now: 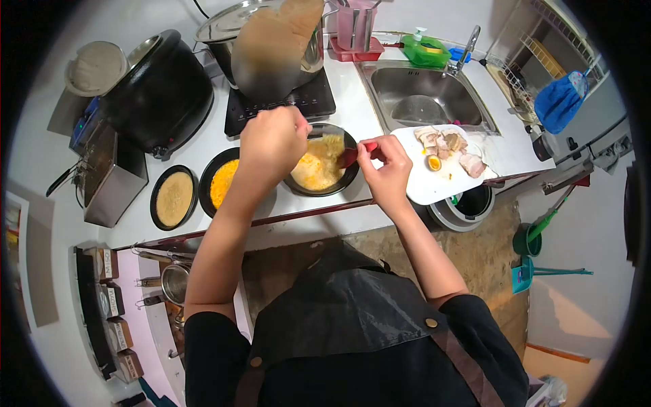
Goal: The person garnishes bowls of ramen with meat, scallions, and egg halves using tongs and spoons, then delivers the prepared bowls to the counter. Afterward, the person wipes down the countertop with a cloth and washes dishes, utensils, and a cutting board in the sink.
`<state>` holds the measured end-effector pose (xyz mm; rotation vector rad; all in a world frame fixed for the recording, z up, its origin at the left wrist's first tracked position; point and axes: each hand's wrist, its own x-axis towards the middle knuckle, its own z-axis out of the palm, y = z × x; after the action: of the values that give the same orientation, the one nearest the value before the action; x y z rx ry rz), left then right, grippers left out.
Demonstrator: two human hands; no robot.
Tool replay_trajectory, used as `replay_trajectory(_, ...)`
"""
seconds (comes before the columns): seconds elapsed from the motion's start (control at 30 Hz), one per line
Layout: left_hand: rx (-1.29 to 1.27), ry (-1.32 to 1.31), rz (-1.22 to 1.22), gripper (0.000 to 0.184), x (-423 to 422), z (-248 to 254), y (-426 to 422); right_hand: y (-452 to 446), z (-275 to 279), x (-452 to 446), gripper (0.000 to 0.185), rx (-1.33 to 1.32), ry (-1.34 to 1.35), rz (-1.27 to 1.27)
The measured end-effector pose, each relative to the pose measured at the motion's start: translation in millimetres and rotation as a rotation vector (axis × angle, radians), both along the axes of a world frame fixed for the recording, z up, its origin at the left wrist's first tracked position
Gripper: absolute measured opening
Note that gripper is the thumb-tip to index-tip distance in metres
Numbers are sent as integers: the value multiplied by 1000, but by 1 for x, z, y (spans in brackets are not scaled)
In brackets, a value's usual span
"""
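My left hand (273, 144) is closed in a fist above the left side of a black bowl (352, 178). Its fingertips are turned away, so whatever it grips is hidden. In the bowl is a pale soup with orange spots, and a clump of yellowish noodles (331, 149) shows at its right side, a little blurred. My right hand (390, 168) pinches a red spoon (348, 157), whose head is at the bowl's right rim. Beside that hand, a white cutting board (424, 193) carries meat slices (444, 141) and a halved egg (434, 163).
Left of my hands stand a bowl of orange soup (222, 182) and a bowl of tan liquid (175, 198). Behind are a large black pot (159, 95), an induction cooker (319, 98) and a steel pot partly covered by a tan blur. A sink (424, 91) lies back right.
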<state>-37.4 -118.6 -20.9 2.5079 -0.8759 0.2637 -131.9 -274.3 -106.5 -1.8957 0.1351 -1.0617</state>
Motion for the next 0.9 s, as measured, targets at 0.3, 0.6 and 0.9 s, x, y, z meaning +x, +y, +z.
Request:
replay_trajectory(0.3,493,-57,-67,15,20,-26,-44,-21,-4,-23,13,-475,-25,336)
replay_trajectory(0.6,433,-274,5,16,-13,39,-7,-44,-2,-35,17,-495,-68,440)
replay_trajectory(0.9,-300,190,333,16,-78,-78,88,-70,-9,6,10,347,-55,-37)
